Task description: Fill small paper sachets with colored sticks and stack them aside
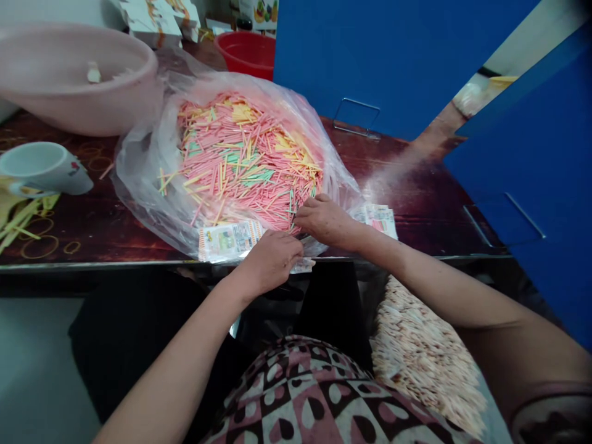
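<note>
A clear plastic bag (139,154) lies open on the dark wooden table (416,179), heaped with thin pink, yellow and green sticks (240,154). My right hand (324,219) is curled at the near edge of the heap, fingertips pinching among the sticks. My left hand (271,259) is closed at the table's front edge, gripping a small printed paper packet (231,240) that lies just in front of the bag. More printed packets (379,217) lie to the right of my right hand.
A big pink basin (74,80) and a white mug (41,168) stand at the left, with loose yellow sticks (18,222) nearby. A red bucket (247,52) is behind. Blue panels (531,154) stand at the right. A sack of filled packets (425,351) sits by my lap.
</note>
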Demonstrator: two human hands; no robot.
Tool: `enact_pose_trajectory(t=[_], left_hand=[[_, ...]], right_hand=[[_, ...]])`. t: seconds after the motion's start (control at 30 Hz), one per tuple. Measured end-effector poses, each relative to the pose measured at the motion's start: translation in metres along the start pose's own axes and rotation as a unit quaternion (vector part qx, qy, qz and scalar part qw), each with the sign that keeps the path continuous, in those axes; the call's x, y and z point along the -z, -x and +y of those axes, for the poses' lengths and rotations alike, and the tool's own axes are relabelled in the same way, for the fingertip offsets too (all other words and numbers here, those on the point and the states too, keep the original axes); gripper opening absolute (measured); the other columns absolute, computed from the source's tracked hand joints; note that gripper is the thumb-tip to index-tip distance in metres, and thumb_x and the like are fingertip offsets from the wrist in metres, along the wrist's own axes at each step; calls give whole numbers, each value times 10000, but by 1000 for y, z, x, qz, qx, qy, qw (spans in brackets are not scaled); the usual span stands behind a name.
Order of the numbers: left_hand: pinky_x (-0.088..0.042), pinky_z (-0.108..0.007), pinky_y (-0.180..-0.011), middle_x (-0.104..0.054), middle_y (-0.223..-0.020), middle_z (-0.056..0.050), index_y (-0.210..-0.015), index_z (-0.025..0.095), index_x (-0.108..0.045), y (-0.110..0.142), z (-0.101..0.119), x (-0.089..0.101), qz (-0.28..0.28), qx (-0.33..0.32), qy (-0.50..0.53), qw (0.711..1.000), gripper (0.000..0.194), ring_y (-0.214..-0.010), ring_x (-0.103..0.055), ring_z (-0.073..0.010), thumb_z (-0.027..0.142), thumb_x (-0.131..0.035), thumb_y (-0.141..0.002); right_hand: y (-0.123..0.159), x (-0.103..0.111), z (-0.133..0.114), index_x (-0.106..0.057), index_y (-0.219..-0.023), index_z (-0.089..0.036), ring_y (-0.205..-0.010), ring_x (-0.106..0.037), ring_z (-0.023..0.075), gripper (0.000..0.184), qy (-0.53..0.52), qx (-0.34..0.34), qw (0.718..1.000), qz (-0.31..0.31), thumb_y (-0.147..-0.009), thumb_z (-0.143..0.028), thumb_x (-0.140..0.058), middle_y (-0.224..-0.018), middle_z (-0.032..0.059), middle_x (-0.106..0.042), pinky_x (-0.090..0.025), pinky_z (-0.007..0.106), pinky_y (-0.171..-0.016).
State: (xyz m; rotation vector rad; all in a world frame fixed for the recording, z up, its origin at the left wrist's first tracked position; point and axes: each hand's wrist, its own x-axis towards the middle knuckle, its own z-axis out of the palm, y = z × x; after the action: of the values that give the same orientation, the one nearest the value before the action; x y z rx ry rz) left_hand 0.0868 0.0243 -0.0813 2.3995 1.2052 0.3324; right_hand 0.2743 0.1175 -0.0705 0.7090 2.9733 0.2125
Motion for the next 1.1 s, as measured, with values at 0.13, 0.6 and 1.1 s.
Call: enact_pose_trajectory(t=[0.13,0.6,1.1], left_hand=[[-452,-401,-928,-765,-1004,-74,-916,157,-703,-2,-1,3,-13,15,-3,1000,135,-1017,-686,-257,171,-587,-984],[-458,-354,-877,-730,-877,-50,-846,166,-670,-1,-6,3,1,-1,6,1000,169,-912,-671,-222,193,-566,-976],[-444,-348,-852,-715,-847,-46,-803,173,-652,-4,-8,1,9,0,22,1000,158,-892,-660,-220,167,-586,-946]], right_hand=[[6,-12,-2,-699,-1020,-152,-936,-544,252,174,3,0,1000,21,-1028,-200,-532,-1021,118,-705,-296,362,-793],[10,-31,8,-660,-950,-140,-899,-552,229,176,-158,-52,986,24,-984,-128,-487,-928,115,-665,-373,334,-821],[3,-30,61,-643,-904,-178,-854,-599,236,191,-245,-181,945,121,-985,-262,-491,-909,96,-687,-458,354,-809]])
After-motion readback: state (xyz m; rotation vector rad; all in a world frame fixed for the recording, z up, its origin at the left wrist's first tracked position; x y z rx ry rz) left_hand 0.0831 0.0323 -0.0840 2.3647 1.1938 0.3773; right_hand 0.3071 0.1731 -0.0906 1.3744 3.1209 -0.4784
